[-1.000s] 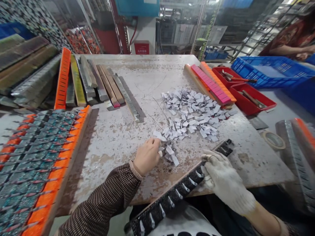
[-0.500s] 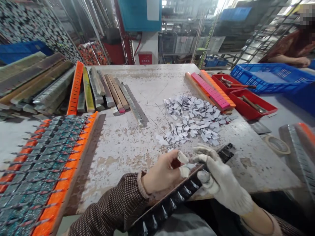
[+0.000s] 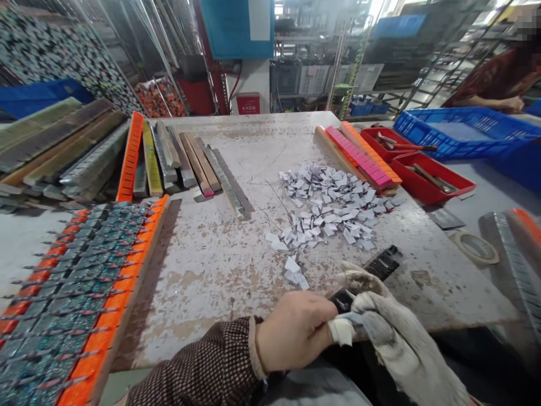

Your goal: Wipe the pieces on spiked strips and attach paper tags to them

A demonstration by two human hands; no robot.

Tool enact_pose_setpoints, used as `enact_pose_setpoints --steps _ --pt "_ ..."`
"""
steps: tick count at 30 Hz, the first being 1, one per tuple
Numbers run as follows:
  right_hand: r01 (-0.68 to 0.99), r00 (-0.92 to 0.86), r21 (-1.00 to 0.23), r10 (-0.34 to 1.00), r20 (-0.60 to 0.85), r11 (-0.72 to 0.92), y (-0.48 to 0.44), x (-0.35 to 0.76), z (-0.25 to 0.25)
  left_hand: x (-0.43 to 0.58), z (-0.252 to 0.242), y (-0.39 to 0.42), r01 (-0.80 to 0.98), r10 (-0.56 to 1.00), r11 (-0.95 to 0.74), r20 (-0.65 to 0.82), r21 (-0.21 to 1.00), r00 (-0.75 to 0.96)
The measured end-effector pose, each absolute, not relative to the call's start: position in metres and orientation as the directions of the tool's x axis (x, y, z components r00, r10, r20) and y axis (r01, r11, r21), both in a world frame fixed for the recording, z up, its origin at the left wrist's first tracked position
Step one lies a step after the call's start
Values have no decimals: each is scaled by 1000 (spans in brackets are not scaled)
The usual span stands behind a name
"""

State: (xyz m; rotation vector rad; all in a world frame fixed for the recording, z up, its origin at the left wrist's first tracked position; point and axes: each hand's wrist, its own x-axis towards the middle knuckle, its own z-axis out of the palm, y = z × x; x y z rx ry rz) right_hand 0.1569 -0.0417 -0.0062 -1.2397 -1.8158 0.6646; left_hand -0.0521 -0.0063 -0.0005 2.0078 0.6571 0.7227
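My left hand, with white tape wrapped on a fingertip, is closed low in front of me. Its taped finger meets a small pale paper-like piece, pinched close to the gloved fingers. My right hand, in a worn white glove, closes round a long black slotted bar. The bar slants from the upper right down under my left hand, which hides its lower part and the silver points on it. A few white paper pieces lie just beyond my left hand.
A pile of white paper pieces spreads across the table. Orange-edged racks of glittery pieces stand left, below stacked bars. Pink and orange bars, red trays, a blue crate and a tape roll are right.
My left hand has moved right and down, closing up against my gloved hand. My right hand has turned, its fingers lower. The bar's row of silver points is now out of sight.
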Motion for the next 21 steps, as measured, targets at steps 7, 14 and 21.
enact_pose_setpoints --steps 7,14,21 --pt "475 -173 -815 943 284 333 -71 179 -12 -41 4 -23 -11 551 -531 355 847 756" --pt "493 -36 -803 931 364 334 -56 162 -27 -42 -5 -23 335 774 -519 267 787 574" --pt "629 -208 -634 883 421 451 -49 168 -22 -41 -13 -15 277 668 -596 273 754 692"
